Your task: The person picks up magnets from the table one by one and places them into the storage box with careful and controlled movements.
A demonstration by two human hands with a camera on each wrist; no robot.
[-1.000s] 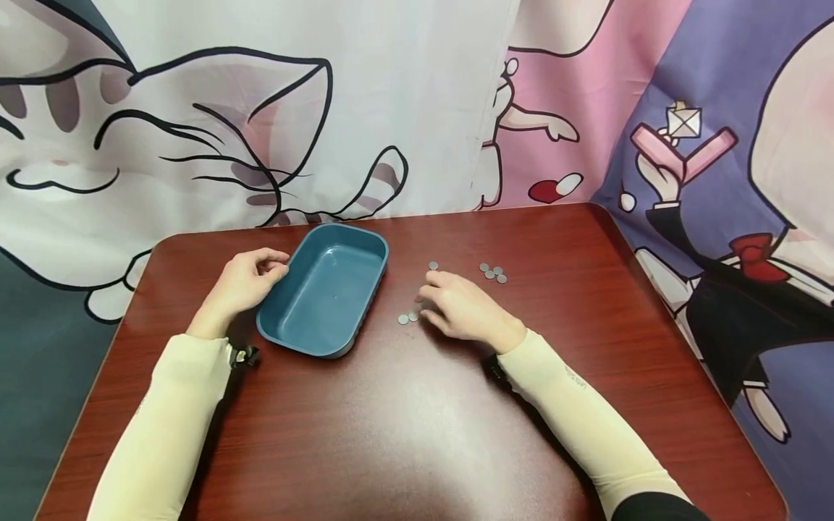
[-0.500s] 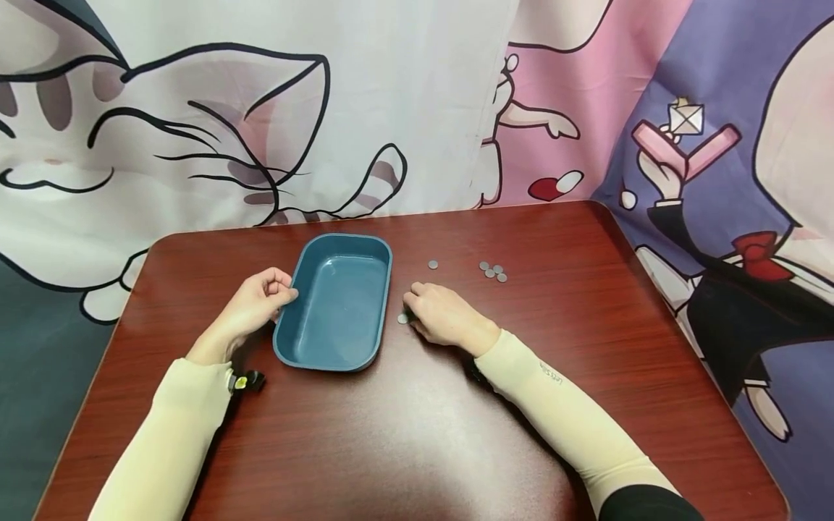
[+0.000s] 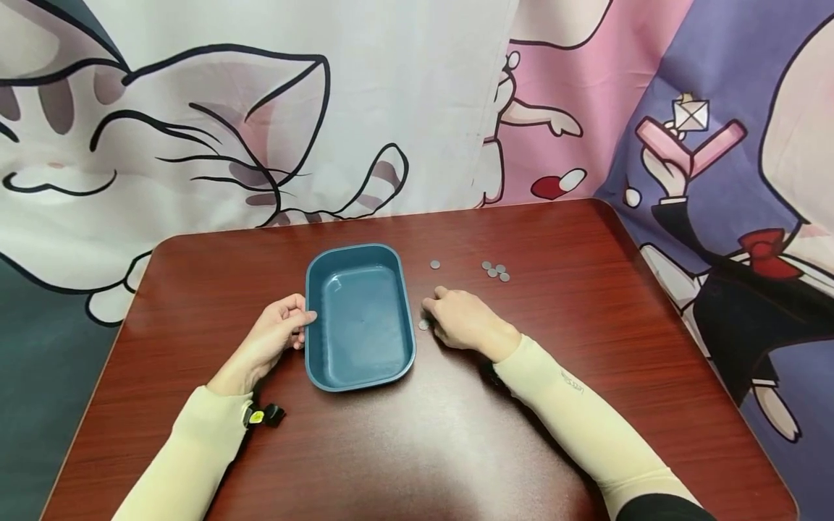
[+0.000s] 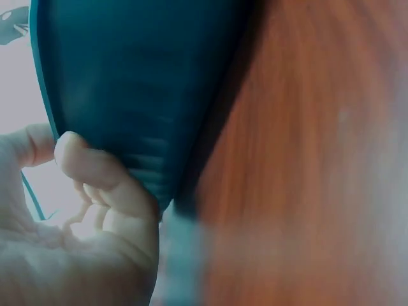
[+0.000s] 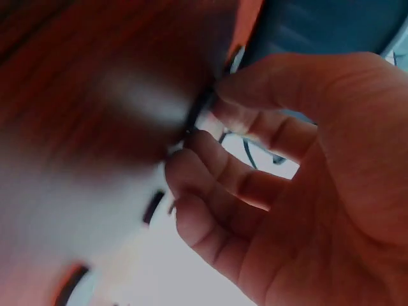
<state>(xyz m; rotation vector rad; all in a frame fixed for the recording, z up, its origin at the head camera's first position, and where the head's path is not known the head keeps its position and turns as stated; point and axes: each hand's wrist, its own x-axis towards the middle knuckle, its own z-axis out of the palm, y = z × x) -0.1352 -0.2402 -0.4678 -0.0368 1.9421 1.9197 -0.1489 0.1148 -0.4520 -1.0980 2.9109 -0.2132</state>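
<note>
In the head view, my left hand (image 3: 276, 333) grips the left rim of a blue rectangular tray (image 3: 361, 387), thumb over the edge and fingers outside it. The left wrist view shows the thumb against the tray wall (image 4: 127, 76). Just right of the tray, my right hand (image 3: 465, 322) is low over the table, fingers curled. One small round grey coin (image 3: 424, 325) shows beside its fingertips. In the right wrist view, the thumb and fingers close on a dark-edged coin (image 5: 200, 109), blurred. Another coin (image 5: 237, 60) lies near the thumb.
A single coin (image 3: 435, 265) lies behind the right hand. Several more coins (image 3: 493, 273) lie in a cluster to its right on the reddish-brown wooden table (image 3: 554, 246). Cartoon-printed curtains (image 3: 430, 108) hang along the back and right table edges.
My left hand has brought the tray right and nearer. My right hand went left, its fingers curling, then back right; the coin by its fingertips moved right with it. The farther coins stayed.
</note>
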